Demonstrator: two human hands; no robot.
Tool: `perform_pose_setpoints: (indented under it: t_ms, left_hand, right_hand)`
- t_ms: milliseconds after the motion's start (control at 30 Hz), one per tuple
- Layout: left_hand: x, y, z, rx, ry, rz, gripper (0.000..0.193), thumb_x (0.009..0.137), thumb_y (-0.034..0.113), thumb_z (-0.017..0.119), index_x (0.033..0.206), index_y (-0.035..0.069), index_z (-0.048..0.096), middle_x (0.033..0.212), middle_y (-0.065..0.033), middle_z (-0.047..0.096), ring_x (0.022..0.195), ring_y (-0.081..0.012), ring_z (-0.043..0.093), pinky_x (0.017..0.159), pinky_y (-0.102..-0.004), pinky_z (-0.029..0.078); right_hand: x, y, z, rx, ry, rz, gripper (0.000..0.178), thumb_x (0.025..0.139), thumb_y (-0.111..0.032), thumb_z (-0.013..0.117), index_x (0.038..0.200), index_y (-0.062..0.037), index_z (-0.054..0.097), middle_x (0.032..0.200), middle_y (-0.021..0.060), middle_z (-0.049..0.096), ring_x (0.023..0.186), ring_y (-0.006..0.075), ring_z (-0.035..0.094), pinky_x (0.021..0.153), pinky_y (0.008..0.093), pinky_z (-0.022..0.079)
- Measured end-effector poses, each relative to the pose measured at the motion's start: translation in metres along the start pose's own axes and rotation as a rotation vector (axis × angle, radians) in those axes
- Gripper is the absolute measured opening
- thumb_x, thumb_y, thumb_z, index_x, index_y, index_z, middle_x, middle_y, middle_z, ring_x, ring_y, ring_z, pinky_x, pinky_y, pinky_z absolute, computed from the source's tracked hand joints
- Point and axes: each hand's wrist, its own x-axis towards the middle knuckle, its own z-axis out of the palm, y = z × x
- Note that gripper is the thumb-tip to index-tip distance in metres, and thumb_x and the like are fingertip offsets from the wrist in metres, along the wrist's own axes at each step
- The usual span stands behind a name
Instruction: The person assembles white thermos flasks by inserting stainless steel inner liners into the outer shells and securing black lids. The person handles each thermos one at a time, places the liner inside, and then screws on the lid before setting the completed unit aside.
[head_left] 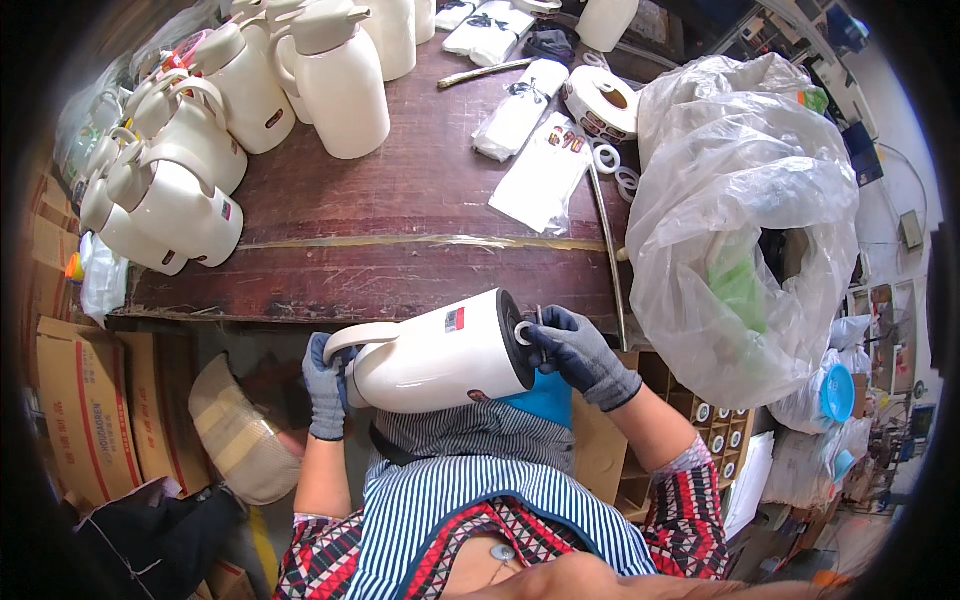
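Note:
A cream-white thermos jug [440,355] lies on its side across my lap, its black base turned to the right. My left hand [325,385], in a grey and navy glove, is closed around the handle [362,340] end of the jug. At the base, my gloved right hand [585,358] pinches a small white ring [522,333] against the black bottom. A thin dark piece shows by its fingertips, too small to name. The jug's lid is mostly hidden by my left hand.
Several similar jugs [340,90] stand on the dark wooden table [400,200] at left. Toward its right are packets [540,175], a label roll [600,105], white rings [606,158], a metal rod [608,250] and a large plastic bag [740,220]. Cardboard boxes [85,410] stand lower left.

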Motion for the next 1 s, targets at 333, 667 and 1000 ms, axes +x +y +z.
perform_pose_setpoints:
  t_ms: [333, 667, 1000]
  left_hand:
    - [0.012, -0.002, -0.002, -0.046, -0.1, -0.037, 0.017, 0.089, -0.01, 0.06, 0.095, 0.006, 0.058, 0.088, 0.0002, 0.061, 0.083, -0.0104, 0.059, 0.079, -0.0267, 0.052]
    - [0.02, -0.011, -0.012, 0.022, -0.224, -0.292, 0.018, 0.102, 0.014, 0.056, 0.103, 0.004, 0.071, 0.103, -0.0071, 0.073, 0.098, -0.0163, 0.07, 0.093, -0.0352, 0.056]
    - [0.028, -0.005, 0.018, 0.122, -1.063, -0.611, 0.029, 0.103, 0.016, 0.063, 0.131, 0.006, 0.067, 0.124, -0.007, 0.071, 0.109, -0.0167, 0.068, 0.096, -0.0321, 0.056]
  right_hand:
    - [0.009, -0.003, -0.012, -0.545, -0.29, -0.287, 0.021, 0.098, -0.012, 0.068, 0.113, -0.0032, 0.057, 0.089, 0.0023, 0.062, 0.069, 0.0091, 0.06, 0.062, 0.0261, 0.053]
    - [-0.002, -0.011, 0.001, -1.353, -0.374, -1.272, 0.026, 0.081, -0.013, 0.07, 0.105, -0.0091, 0.061, 0.107, 0.0099, 0.064, 0.095, 0.0253, 0.067, 0.081, 0.0393, 0.058]
    - [-0.019, -0.057, 0.035, -1.706, -0.858, -2.471, 0.03, 0.088, -0.02, 0.064, 0.108, 0.002, 0.068, 0.109, 0.0147, 0.065, 0.103, 0.0371, 0.068, 0.099, 0.0586, 0.056]
